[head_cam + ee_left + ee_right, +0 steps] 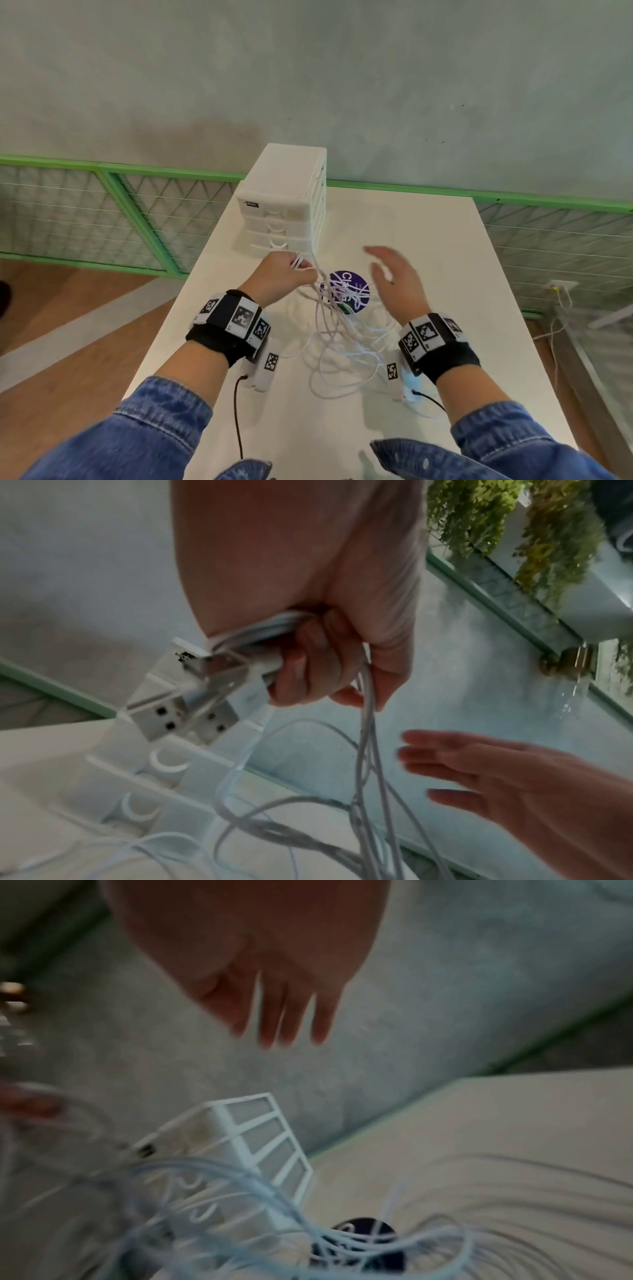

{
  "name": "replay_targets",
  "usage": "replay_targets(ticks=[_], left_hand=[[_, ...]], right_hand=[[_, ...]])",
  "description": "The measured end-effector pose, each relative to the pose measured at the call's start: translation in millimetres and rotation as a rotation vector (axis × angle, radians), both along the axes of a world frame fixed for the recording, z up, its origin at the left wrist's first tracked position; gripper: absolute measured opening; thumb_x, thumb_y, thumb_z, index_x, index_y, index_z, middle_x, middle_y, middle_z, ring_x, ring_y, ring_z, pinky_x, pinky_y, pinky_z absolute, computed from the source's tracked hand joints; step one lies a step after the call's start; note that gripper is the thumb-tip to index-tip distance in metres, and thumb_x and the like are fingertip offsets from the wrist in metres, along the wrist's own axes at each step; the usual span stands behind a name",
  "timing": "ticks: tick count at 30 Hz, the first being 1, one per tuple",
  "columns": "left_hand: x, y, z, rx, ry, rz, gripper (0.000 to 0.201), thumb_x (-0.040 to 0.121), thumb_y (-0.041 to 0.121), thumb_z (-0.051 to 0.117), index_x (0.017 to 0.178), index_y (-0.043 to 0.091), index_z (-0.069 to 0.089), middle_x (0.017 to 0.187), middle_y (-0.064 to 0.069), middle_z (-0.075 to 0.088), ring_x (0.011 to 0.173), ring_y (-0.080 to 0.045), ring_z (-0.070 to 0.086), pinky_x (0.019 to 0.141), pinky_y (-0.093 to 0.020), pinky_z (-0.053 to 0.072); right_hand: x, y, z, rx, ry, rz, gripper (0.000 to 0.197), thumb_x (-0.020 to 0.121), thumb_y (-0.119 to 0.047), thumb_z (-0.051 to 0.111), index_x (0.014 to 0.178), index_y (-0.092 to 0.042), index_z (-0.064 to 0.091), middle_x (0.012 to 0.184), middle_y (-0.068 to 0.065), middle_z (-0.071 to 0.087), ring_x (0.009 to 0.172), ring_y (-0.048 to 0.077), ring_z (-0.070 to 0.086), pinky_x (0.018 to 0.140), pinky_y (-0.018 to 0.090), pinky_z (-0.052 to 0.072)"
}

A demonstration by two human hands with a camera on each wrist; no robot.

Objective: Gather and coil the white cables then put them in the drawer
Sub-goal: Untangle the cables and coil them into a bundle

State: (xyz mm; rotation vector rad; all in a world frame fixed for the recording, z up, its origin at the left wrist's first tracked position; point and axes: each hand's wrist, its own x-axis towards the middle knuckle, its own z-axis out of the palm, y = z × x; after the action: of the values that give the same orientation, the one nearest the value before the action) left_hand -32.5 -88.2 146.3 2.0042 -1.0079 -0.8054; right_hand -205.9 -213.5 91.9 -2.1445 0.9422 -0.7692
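Left hand (279,278) fingers (301,666) clench tangled thin white cables (337,329) above the white bench (428,240); right hand (399,284) fingers spread wide, empty.

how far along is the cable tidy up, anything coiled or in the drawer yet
Done: the left hand grips the gathered plug ends of the white cables. In hand: the loops hang loose and tangled; the right hand is open, holding nothing. Left: coiling, and stowing in the drawer unit, whose drawers look closed.

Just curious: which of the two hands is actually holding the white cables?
The left hand: its fingers curl around the white cables. The right hand is open, touching nothing.
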Motion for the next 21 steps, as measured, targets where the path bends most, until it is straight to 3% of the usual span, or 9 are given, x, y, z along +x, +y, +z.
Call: replay_targets(ticks=[3,6,8,11,12,14,17,21], left_hand=[[-7.4,-5.4,8.2,-0.049,0.076,0.026,0.005,0.081,0.006,0.064,0.082,0.006,0.069,0.037,0.015,0.049,0.036,0.001,0.043,0.038,-0.012,0.03],[-8.9,-6.8,9.4,-0.046,0.117,0.009,0.007,0.081,0.006,0.064,0.076,0.012,0.064,0.033,0.013,0.045,0.032,0.0,0.039,0.036,-0.014,0.028],[-6.1,-6.7,6.4,-0.062,0.139,0.027,0.024,0.081,0.017,0.068,0.064,0.01,0.052,0.04,0.007,0.036,0.035,-0.006,0.032,0.041,-0.019,0.026],[-4.6,-8.0,1.6,-0.095,0.137,0.088,0.04,0.081,0.023,0.069,0.05,0.012,0.047,0.04,0.006,0.032,0.035,-0.006,0.029,0.041,-0.018,0.024],[-4.2,-9.0,0.0,-0.109,0.128,0.108,0.047,0.082,0.022,0.069,0.04,0.019,0.047,0.035,0.01,0.033,0.034,-0.005,0.031,0.04,-0.015,0.024],[-2.0,-9.3,-1.5,-0.15,0.085,0.188,0.057,0.081,0.018,0.069,0.031,0.02,0.042,0.03,0.009,0.03,0.034,-0.005,0.032,0.039,-0.015,0.023],[14.1,-6.2,-4.3,-0.227,0.056,0.364,0.057,0.081,0.015,0.068,0.045,0.019,0.025,0.033,0.007,0.021,0.037,-0.008,0.024,0.039,-0.019,0.019],[32.2,0.2,-8.0,-0.237,0.066,0.47,0.054,0.081,0.017,0.068,0.051,0.016,0.023,0.041,0.008,0.019,0.047,-0.012,0.02,0.05,-0.028,0.017]], right_hand=[[20.8,18.7,2.7,0.154,0.262,0.282,0.032,0.092,-0.035,0.053,0.118,-0.021,0.063,0.119,0.001,0.064,0.11,0.015,0.056,0.095,0.029,0.041],[27.6,23.1,-1.9,0.064,0.258,0.277,0.024,0.093,-0.028,0.052,0.101,-0.014,0.069,0.095,0.009,0.068,0.091,0.024,0.06,0.083,0.038,0.046],[27.7,20.2,-2.9,0.004,0.264,0.262,0.023,0.093,-0.024,0.051,0.094,-0.01,0.069,0.082,0.008,0.065,0.082,0.023,0.057,0.075,0.035,0.043],[28.7,17.3,-2.6,0.039,0.156,0.22,0.019,0.092,-0.02,0.053,0.097,-0.016,0.071,0.087,0.004,0.07,0.083,0.018,0.06,0.074,0.025,0.041],[29.0,17.3,-1.1,0.058,0.104,0.195,0.019,0.091,-0.021,0.054,0.098,-0.019,0.072,0.089,0.001,0.072,0.084,0.015,0.062,0.074,0.021,0.043],[25.3,13.3,0.8,0.065,0.032,0.117,0.02,0.092,-0.024,0.054,0.1,-0.02,0.071,0.091,-0.003,0.072,0.084,0.011,0.063,0.074,0.016,0.044],[8.8,-8.7,0.2,0.163,-0.077,-0.13,0.022,0.094,-0.027,0.049,0.1,-0.02,0.069,0.075,-0.003,0.068,0.069,0.019,0.063,0.07,0.029,0.048],[-28.0,-40.3,-29.0,0.366,-0.008,-0.433,0.027,0.095,-0.026,0.046,0.106,-0.014,0.067,0.07,-0.001,0.065,0.062,0.024,0.063,0.064,0.031,0.047]])
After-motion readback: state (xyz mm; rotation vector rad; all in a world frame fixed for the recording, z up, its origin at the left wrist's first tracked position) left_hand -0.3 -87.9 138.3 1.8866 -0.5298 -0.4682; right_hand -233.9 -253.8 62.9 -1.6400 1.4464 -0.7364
